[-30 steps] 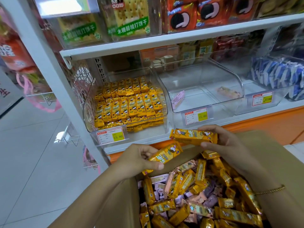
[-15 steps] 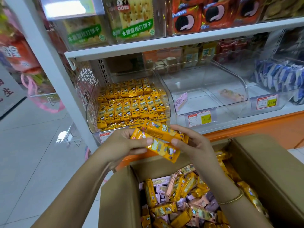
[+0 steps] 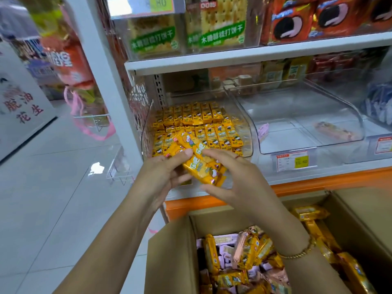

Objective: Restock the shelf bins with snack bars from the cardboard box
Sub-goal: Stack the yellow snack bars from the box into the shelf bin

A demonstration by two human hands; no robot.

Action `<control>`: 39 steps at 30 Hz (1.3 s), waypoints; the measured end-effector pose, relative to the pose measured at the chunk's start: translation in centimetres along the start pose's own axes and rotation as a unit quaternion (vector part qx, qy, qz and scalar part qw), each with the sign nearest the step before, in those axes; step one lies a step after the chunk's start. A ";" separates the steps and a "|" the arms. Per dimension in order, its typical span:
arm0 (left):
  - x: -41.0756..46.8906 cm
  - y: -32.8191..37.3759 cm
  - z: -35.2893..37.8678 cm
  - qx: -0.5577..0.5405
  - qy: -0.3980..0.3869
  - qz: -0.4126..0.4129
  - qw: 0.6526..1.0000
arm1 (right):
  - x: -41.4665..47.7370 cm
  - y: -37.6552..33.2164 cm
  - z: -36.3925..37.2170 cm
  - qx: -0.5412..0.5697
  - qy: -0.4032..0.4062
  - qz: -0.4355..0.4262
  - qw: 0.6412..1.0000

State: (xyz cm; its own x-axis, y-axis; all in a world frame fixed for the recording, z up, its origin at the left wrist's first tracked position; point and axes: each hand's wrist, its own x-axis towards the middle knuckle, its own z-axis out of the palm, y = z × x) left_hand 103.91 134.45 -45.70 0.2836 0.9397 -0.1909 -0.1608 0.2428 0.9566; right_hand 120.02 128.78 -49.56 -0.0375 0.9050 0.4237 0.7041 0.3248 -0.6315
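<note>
White shop shelving (image 3: 254, 57) fills the background, with pale floor tiles (image 3: 53, 198) off to the left. On the lower shelf a clear bin (image 3: 146, 128) stands at the left end, its floor covered with neat rows of yellow bars (image 3: 199, 122). Just to its right is a second clear bin (image 3: 301, 102), which holds a pink bar (image 3: 263, 130) against its left wall and one more wrapped bar (image 3: 335, 131) toward the right. A price tag (image 3: 296, 161) sits in front of it. Cracker packs (image 3: 220, 24) stand on the shelf above.

Both hands meet in front of the first bin's lip, around a small bundle of yellow snack bars (image 3: 203, 170). The left hand (image 3: 161, 177) clamps the bundle, with the thumb pressed on top and the fingers curled beneath. The right hand (image 3: 239, 179) closes on the other side, fingertips on the upper face and thumb under the lower end. A thin bracelet (image 3: 299, 254) circles that wrist. The bundle lies slanted, its far end reaching over the front of the bin.

At the bottom right the cardboard box (image 3: 174, 251) stands open with its flaps up. It is filled with loose bars (image 3: 248, 251) in yellow, pink and pale wrappers.
</note>
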 end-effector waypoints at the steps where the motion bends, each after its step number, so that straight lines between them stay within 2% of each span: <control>1: 0.1 0.2 -0.2 -0.020 0.001 0.010 1.000 | 0.4 -0.3 0.4 0.005 0.029 0.005 1.000; 3: 0.2 0.6 -0.4 -0.003 0.015 0.037 0.999 | 1.3 -0.9 0.9 0.036 0.079 0.033 0.996; 4: 0.3 0.7 -0.8 0.085 0.044 0.068 0.993 | 1.9 -1.1 1.0 0.038 0.089 0.049 0.994; 5: 0.3 0.5 -1.4 0.233 0.082 0.115 0.962 | 2.6 -1.2 1.3 0.031 0.093 0.065 0.993; 7: 0.0 -0.1 -2.6 0.521 0.138 0.192 0.820 | 4.3 -1.2 1.7 0.018 0.091 0.080 0.992; 8: -0.2 -0.4 -3.0 0.587 0.142 0.205 0.770 | 5.1 -1.2 2.0 0.015 0.084 0.082 0.993; 10: -0.5 -0.9 -3.8 0.626 0.126 0.201 0.743 | 6.8 -1.2 2.8 -0.001 0.064 0.084 0.994; 17: -1.6 -1.1 -6.2 0.602 0.089 0.248 0.754 | 12.6 -1.6 6.2 -0.104 0.016 0.094 0.990; 19: -1.8 -1.3 -6.7 0.616 0.082 0.243 0.745 | 13.4 -2.2 7.4 -0.097 0.011 0.086 0.991; 22: -1.7 -2.0 -6.8 0.653 0.068 0.270 0.704 | 13.8 -3.0 8.5 -0.066 -0.019 0.077 0.995; 26: -2.1 -2.2 -6.5 0.638 0.079 0.263 0.719 | 13.7 -2.4 7.5 -0.055 -0.071 0.062 0.994; 30: -2.1 -2.6 -6.8 0.639 0.075 0.299 0.705 | 13.6 -2.2 7.5 -0.089 -0.021 0.049 0.995; 33: -2.3 -3.1 -6.4 0.625 0.094 0.317 0.707 | 12.3 -2.6 6.7 -0.063 0.039 0.033 0.997; 35: -2.7 -3.2 -5.8 0.604 0.096 0.324 0.722 | 10.4 -2.5 5.3 -0.040 0.057 0.023 0.997; 39: -3.5 -4.1 -5.1 0.563 0.054 0.262 0.782 | 6.2 -0.5 2.2 0.003 -0.056 0.045 0.997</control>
State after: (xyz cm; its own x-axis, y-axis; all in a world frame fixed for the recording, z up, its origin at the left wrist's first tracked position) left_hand 98.80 131.41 -50.04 0.3655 0.8694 0.3325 0.7234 -0.4901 0.4862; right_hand 117.84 134.86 -48.00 -0.0541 0.9553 0.2908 0.7039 0.2431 -0.6675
